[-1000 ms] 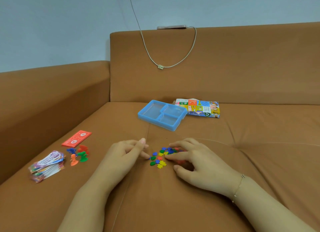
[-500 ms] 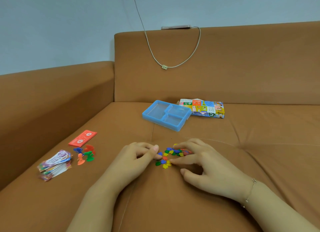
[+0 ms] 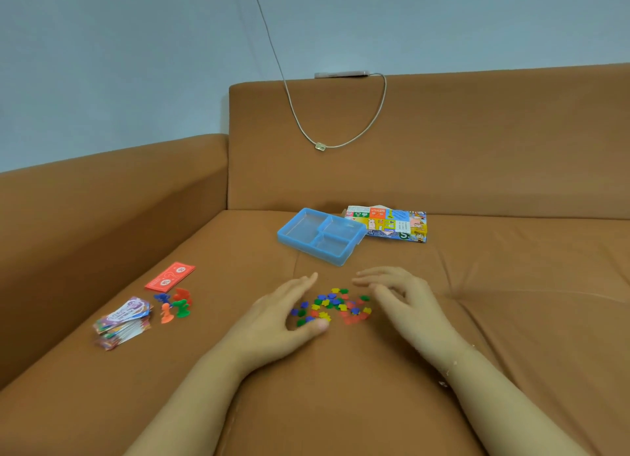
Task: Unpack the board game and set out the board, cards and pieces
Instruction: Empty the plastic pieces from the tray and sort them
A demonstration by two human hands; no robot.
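A scatter of small coloured tokens (image 3: pixel 332 304) lies on the sofa seat between my hands. My left hand (image 3: pixel 284 314) rests at their left edge with fingers straight and its thumb by the near tokens. My right hand (image 3: pixel 400 297) hovers at their right edge, fingers relaxed and slightly bent, holding nothing. An empty blue plastic tray (image 3: pixel 318 235) sits behind the tokens. The folded colourful game box (image 3: pixel 388 225) lies behind the tray. At the left are a red card stack (image 3: pixel 169 277), several pawns (image 3: pixel 175 305) and a pile of paper money (image 3: pixel 123 321).
Everything lies on an orange-brown sofa (image 3: pixel 511 285) with its backrest behind and an armrest at the left. A phone (image 3: pixel 341 75) sits on top of the backrest, its white cable (image 3: pixel 320 146) hanging down the cushion.
Both hands have opened and drawn apart, letting go of the tokens they were pinching. The tokens now lie spread wider between them.
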